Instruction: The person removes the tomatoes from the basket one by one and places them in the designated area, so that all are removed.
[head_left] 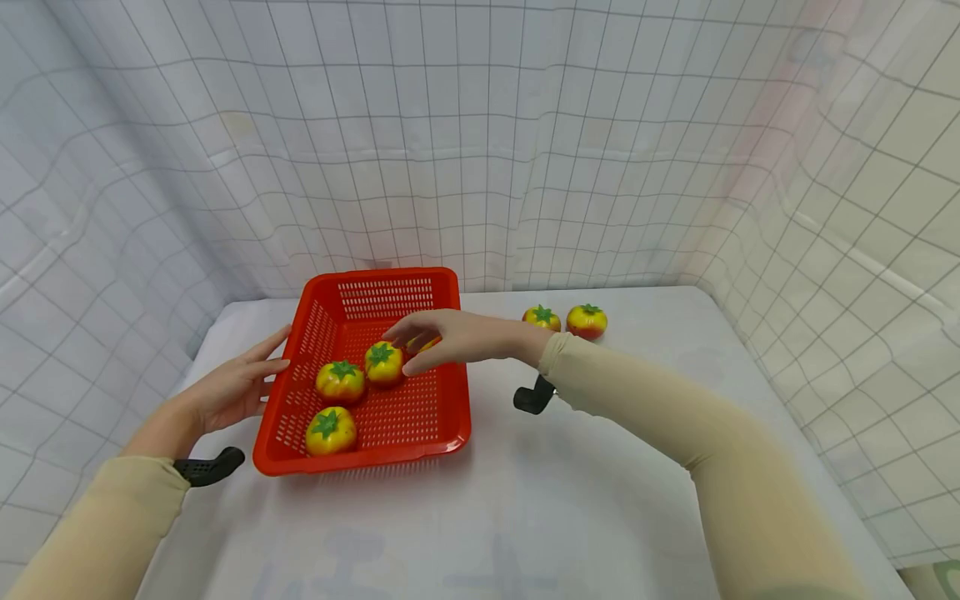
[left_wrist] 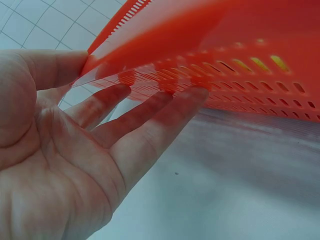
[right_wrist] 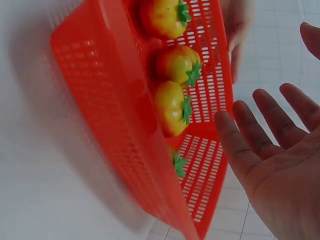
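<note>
A red slotted plastic basket holds several yellow-red tomatoes with green leafy tops, among them one at the front, one behind it and one near the middle. At the basket's left side, my left hand touches the rim and outer wall with extended fingers. My right hand hovers over the basket's right part, fingers apart and loosely bent. It partly hides another tomato. In the right wrist view nothing is in that palm.
Two more tomatoes, a left one and a right one, lie on the white table right of the basket, beyond my right forearm. A white grid-patterned curtain encloses the back and sides.
</note>
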